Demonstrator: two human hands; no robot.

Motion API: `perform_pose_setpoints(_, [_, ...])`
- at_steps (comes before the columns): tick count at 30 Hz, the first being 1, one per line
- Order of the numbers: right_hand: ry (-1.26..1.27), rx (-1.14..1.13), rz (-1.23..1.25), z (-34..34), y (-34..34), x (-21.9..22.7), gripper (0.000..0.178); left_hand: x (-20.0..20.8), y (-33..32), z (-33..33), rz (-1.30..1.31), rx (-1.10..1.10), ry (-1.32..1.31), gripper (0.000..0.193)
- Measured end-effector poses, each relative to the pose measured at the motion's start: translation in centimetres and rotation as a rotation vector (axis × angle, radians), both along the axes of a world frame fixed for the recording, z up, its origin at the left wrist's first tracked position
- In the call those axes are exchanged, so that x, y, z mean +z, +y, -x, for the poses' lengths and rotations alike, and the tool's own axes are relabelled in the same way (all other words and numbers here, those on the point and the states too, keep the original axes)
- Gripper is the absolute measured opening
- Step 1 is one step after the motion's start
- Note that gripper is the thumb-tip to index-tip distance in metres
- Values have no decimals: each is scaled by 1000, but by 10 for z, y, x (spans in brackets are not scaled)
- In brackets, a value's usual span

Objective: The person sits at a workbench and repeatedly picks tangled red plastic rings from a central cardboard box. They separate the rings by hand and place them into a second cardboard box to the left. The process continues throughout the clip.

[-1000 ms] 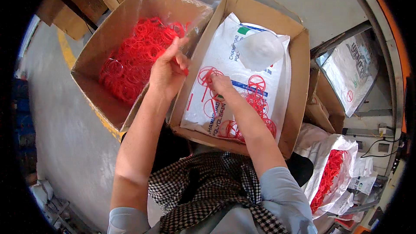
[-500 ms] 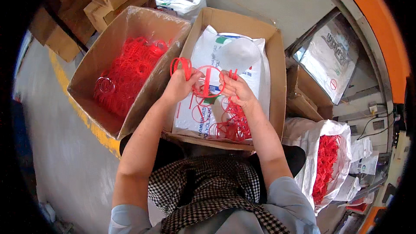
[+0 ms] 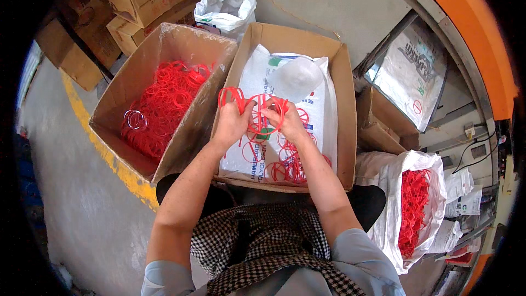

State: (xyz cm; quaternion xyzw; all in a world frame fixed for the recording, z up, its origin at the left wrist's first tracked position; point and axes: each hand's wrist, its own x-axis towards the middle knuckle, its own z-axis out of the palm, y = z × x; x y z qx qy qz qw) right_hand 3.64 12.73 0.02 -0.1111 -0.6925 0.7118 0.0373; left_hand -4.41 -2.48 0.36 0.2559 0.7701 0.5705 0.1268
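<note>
While both hands pinched one cluster of red rings (image 3: 253, 111) over the right box (image 3: 344, 104), loose rings lay beneath. The left hand (image 3: 233, 123) and right hand (image 3: 287, 122) gripped opposite sides, seemingly to part them.

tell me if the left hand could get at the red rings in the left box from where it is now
Probably yes. The left hand sits just right of the left box, which is open-topped, and the red rings lie uncovered. But its fingers are occupied holding a cluster of rings.
</note>
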Motion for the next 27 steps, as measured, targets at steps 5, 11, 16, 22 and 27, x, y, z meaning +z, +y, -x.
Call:
perform_pose_setpoints(5, [191, -67, -93, 2, 1, -9, 11, -2, 1, -1, -38, -2, 33, 29])
perform_pose_setpoints(11, [111, 162, 430, 2, 21, -38, 16, -4, 4, 0, -15, 0, 43, 27])
perform_pose_setpoints(16, [62, 131, 623, -2, -10, -9, 20, -11, 3, 0, 53, -11, 74, 22])
perform_pose_setpoints(22, [119, 228, 558, 2, -5, -18, 20, -6, 3, -3, 15, -43, 121, 21])
perform_pose_setpoints(27, [44, 74, 547, 3, -19, -3, 16, -11, 3, -3, 90, 26, 233, 23])
